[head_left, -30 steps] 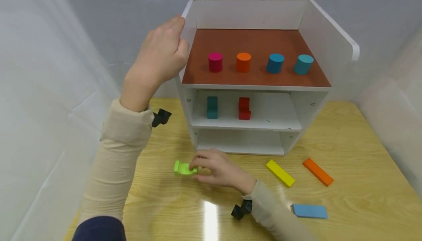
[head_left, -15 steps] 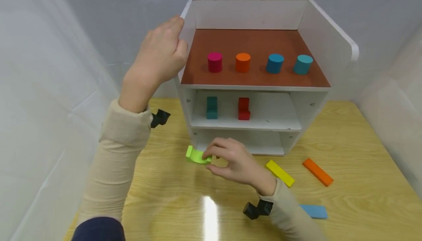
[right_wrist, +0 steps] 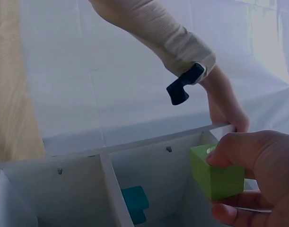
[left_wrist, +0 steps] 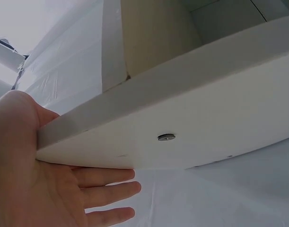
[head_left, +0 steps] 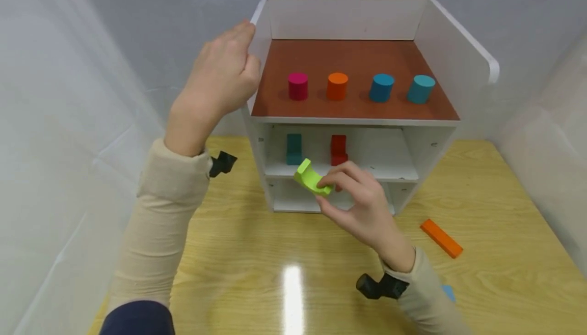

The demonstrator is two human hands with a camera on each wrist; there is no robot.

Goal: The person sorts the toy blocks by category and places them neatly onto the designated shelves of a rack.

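My right hand (head_left: pixel 337 187) pinches a lime-green notched block (head_left: pixel 309 176) between thumb and fingers, in the air in front of the white shelf unit's (head_left: pixel 458 45) middle shelf. In the right wrist view the green block (right_wrist: pixel 216 176) sits in the right hand (right_wrist: pixel 258 182) near the shelf opening. A teal block (head_left: pixel 294 148) and a red block (head_left: pixel 339 147) stand on that middle shelf. My left hand (head_left: pixel 224 73) rests on the unit's left side wall; the left wrist view shows the left hand (left_wrist: pixel 45 184) with its palm and straight fingers against that wall (left_wrist: pixel 182 123).
On the brown top shelf stand magenta (head_left: pixel 298 86), orange (head_left: pixel 337 86), blue (head_left: pixel 382 87) and teal (head_left: pixel 421 89) cylinders. An orange flat block (head_left: pixel 441 238) lies on the wooden table (head_left: pixel 257 253) to the right; a blue one (head_left: pixel 448 292) peeks from behind my right sleeve.
My right hand has lifted the green block off the table and carried it up and right, to the front of the middle shelf. The left hand has stayed on the wall.
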